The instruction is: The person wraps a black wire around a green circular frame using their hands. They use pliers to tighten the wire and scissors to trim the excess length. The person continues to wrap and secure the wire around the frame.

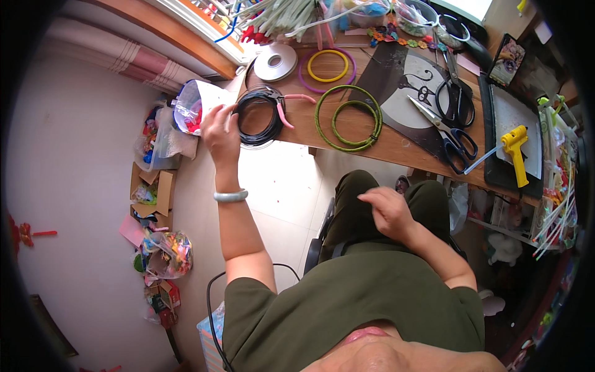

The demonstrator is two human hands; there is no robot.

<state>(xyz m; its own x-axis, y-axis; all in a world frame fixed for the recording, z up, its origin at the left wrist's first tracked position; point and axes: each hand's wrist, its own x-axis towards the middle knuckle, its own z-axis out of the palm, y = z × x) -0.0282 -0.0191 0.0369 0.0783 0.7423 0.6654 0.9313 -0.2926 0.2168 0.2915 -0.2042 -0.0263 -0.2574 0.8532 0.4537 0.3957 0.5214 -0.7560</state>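
Note:
My left hand (pixel 219 132), with a pale bangle (pixel 231 195) on the wrist, reaches to the table's left end. Its fingers are apart beside a white container with a blue rim (pixel 175 116), which holds red bits and clear plastic. I see nothing held in it. Just right of the fingertips lies a coil of black wire (pixel 258 138), with pink-handled pliers (pixel 281 100) resting across it. My right hand (pixel 390 211) hovers over my lap, fingers curled and slightly blurred; its palm side is hidden. Nearest to it on the table are two green rings (pixel 349 149).
Yellow (pixel 327 80) and purple rings (pixel 307 86) lie behind, near a white ribbon spool (pixel 282 73). To the right are two scissors (pixel 458 144) (pixel 468 109), a cat-print mat (pixel 395 123), a yellow glue gun (pixel 514 148) and a phone (pixel 506 60). Boxes and bags (pixel 165 193) line the left wall.

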